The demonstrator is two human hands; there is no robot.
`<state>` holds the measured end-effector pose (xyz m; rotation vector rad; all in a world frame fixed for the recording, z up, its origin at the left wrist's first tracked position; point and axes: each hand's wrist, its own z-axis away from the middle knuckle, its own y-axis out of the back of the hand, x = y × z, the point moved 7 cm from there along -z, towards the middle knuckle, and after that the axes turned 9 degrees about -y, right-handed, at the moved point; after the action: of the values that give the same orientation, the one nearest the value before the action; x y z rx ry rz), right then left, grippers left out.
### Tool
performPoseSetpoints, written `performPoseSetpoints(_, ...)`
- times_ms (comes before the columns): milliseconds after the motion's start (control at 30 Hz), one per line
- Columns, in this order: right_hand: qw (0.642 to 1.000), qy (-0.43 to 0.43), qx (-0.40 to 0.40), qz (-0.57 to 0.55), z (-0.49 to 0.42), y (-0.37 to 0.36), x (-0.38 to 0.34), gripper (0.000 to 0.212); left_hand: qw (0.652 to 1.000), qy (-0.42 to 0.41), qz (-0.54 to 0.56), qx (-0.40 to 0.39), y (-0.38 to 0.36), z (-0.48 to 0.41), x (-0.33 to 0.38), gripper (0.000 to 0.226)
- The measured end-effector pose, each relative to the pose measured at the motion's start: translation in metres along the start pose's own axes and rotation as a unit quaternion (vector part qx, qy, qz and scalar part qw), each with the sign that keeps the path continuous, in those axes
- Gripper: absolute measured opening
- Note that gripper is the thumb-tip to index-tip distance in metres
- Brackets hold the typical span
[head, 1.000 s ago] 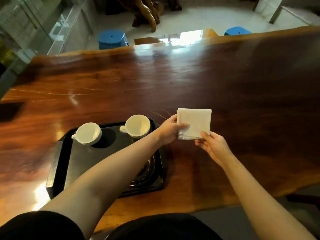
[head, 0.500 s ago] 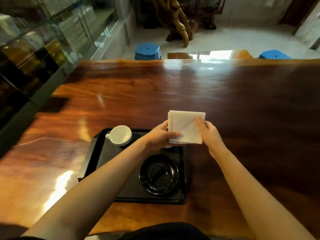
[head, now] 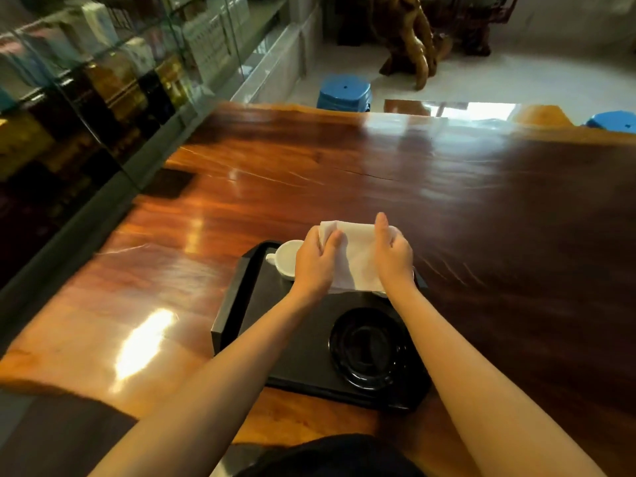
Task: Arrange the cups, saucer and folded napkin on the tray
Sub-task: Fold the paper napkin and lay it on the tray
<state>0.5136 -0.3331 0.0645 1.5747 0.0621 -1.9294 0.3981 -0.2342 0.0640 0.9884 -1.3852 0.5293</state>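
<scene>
Table (head: 481, 208) of polished reddish wood fills view. Glass cabinet (head: 86, 80) left of tray, boxes inside; writing on them too blurred to read. Black tray (head: 237, 304) near table's front edge. Blue stool (head: 344, 92) far beyond tray, past table's far edge. Black saucer (head: 368, 349) on tray's near right part. White napkin (head: 354, 259) held above tray's far edge, left hand (head: 315, 263) and right hand (head: 392, 256) both pinching it. White cup (head: 287, 258) at tray's far left corner, partly behind left hand. No labels legible anywhere.
</scene>
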Motion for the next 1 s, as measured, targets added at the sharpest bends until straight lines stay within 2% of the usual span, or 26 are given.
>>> performPoseSetpoints(100, 0.998, 0.030, 0.005, 0.050, 0.001, -0.024, -0.009, 0.037, 0.999, -0.006, 0.017, 0.027, 0.021, 0.001, -0.010, 0.018)
performPoseSetpoints(300, 0.998, 0.037, 0.017, 0.040, 0.018, -0.075, 0.007, 0.038, 0.995, -0.054, -0.082, 0.025, 0.061, 0.009, -0.038, 0.022)
performPoseSetpoints(433, 1.000, -0.021, 0.001, 0.002, 0.023, -0.104, 0.032, 0.041, 0.999, -0.001, -0.034, 0.040, 0.081, 0.015, -0.069, 0.018)
performPoseSetpoints(533, 0.994, -0.079, -0.018, 0.067, 0.026, -0.124, 0.054, 0.046, 0.999, 0.040, -0.005, 0.036, 0.092, 0.019, -0.087, 0.015)
performPoseSetpoints(600, 0.989, -0.092, -0.017, 0.115, 0.034, -0.133, 0.073, 0.051, 0.999, 0.045, -0.022, 0.011, 0.094, 0.022, -0.099, 0.017)
performPoseSetpoints(733, 0.987, -0.109, 0.025, 0.113, 0.049, -0.135, 0.099, 0.049, 0.997, 0.055, -0.055, -0.020, 0.094, 0.039, -0.125, 0.022)
performPoseSetpoints(933, 0.981, -0.166, 0.059, 0.086, 0.067, -0.146, 0.133, 0.046, 0.983, 0.174, -0.028, -0.047, 0.093, 0.055, -0.165, 0.015)
performPoseSetpoints(1000, 0.978, -0.180, 0.058, 0.086, 0.069, -0.150, 0.139, 0.046, 0.974, 0.215, -0.019, -0.066, 0.092, 0.057, -0.181, 0.020)
